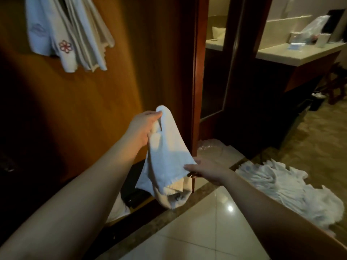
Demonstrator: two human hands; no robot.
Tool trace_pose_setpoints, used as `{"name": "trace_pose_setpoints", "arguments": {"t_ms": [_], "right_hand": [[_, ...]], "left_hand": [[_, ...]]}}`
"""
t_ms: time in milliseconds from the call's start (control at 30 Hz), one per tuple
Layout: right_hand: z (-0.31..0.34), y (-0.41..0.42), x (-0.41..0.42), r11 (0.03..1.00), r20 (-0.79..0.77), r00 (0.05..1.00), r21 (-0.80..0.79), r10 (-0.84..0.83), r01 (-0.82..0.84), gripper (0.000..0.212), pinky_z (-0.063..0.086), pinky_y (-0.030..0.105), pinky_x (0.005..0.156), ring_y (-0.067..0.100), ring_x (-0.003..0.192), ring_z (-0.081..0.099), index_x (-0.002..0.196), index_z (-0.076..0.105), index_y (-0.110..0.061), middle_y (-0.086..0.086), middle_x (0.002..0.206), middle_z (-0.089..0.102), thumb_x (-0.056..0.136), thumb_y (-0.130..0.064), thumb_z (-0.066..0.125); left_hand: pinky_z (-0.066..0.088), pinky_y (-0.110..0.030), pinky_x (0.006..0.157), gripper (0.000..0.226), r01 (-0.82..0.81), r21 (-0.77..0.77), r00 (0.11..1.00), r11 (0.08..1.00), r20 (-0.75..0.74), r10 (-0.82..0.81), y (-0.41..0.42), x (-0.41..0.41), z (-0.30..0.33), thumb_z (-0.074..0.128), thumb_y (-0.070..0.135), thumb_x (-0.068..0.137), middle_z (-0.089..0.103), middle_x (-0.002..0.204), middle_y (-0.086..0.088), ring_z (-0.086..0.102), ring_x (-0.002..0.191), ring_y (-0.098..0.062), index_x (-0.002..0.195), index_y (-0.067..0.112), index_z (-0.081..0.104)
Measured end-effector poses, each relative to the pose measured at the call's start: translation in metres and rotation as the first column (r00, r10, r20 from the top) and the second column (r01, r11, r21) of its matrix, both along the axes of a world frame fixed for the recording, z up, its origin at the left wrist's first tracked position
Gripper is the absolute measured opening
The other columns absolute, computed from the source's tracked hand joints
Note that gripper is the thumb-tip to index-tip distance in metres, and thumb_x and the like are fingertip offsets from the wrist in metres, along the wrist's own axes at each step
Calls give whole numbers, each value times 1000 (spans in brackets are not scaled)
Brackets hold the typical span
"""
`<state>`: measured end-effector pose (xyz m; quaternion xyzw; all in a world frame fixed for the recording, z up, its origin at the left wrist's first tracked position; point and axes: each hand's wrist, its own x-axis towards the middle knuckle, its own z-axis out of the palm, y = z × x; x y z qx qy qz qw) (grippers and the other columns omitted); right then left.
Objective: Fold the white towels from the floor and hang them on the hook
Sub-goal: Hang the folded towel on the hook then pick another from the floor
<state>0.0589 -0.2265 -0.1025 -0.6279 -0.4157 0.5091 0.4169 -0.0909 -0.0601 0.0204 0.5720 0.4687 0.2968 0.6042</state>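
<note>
While the head camera looks down across both forearms, a white towel (169, 158) hangs in the middle of the frame, folded over on itself and draping toward the floor. The left hand (144, 128) grips the towel's top fold, fingers curled round the cloth just above centre. The right hand (208, 170), right of centre and lower, touches the towel's lower right edge; its fingers reach out fairly straight, and a pinch on the cloth cannot be made out.

In the upper left of the frame, several hung towels (65, 32) drape against a wooden door (105, 94), one bearing a red flower mark; the hook itself is hidden. In the lower right, a pile of white towels (285, 186) lies crumpled on the floor (212, 228), where pale glossy tiles meet a darker stone strip. Just behind the held towel, near the foot of the door frame, more pale cloth (217, 151) lies on the floor. In the upper right, a light-topped desk (293, 55) carries a clear plastic bag (313, 29) and small boxes, too blurred to identify.
</note>
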Motion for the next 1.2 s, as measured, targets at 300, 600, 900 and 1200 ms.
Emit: {"name": "trace_pose_setpoints", "arguments": {"t_ms": [300,600,900,1200], "right_hand": [[94,53,-18,937,-98,988,320,-115,141,20,46,19,55,7,62,59,109,65,-18,-5,76,69,106,-31,51],[163,92,-32,833,-285,912,391,-294,390,23,55,34,84,16,94,75,114,65,-20,9,112,74,102,-38,58],[178,91,-29,809,-86,896,398,-436,432,51,49,19,72,7,88,71,134,64,-18,-6,106,73,94,-49,66],[188,69,20,687,-210,790,401,-576,606,49,49,43,107,19,117,64,134,62,-21,2,127,68,93,-46,69]], "left_hand": [[58,-44,77,20,-168,-219,983,961,31,179,23,-33,-23,72,23,91,68,110,-18,68,88,-33,98,5,66],[40,-44,101,62,85,88,995,993,-58,-80,3,-34,-20,48,73,88,55,138,6,48,130,-21,137,36,51],[45,-25,60,14,83,432,984,898,-180,-4,-5,-35,-32,55,25,97,65,96,7,62,82,-9,104,36,59],[39,-29,55,15,79,439,927,895,-363,97,24,-47,-53,53,18,99,64,89,-1,57,73,-13,107,22,65]]}}
